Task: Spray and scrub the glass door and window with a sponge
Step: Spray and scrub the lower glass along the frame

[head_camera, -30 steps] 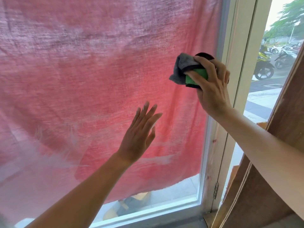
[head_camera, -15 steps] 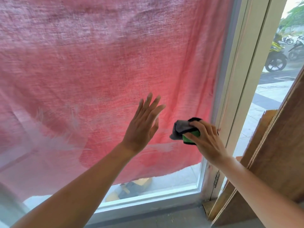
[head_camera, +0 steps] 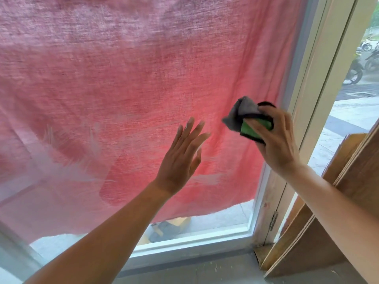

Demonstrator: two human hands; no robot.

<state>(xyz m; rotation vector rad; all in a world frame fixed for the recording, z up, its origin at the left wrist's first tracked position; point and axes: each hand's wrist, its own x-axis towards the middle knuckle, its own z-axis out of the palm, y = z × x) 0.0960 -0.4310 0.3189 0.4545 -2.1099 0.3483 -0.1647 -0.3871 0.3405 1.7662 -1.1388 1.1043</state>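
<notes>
1. R side: the right hand [head_camera: 276,140] has its fingers and thumb curled round a green sponge [head_camera: 247,129] w/ a black edge. The grip is closed tight on it, not loose.
2. A grey cloth [head_camera: 244,110] is bunched w/ the sponge in the same grip. It sticks out past the R fingertips, to their upper left.
3. The sponge is up at the window glass [head_camera: 215,220], and the white window frame [head_camera: 295,78] is just beyond the R knuckles. Cannot tell if the sponge really touches the glass.
4. L side: the left hand [head_camera: 180,158] is flat, w/ fingers straight, a bit spread and pointing up. It holds nothing. The palm faces the glass, but contact is not clear.
5. The L fingertips and the cloth are near but apart.
6. Behind the glass hangs a red fabric [head_camera: 123,78]. It fills the area above & around both sets of fingers.
7. White smears [head_camera: 61,160] are on the glass, left of the L fingers.
8. Wooden boards [head_camera: 359,181] lean under the R forearm. Motorbikes [head_camera: 356,68] stand outside, far to the right of the R fingers.
</notes>
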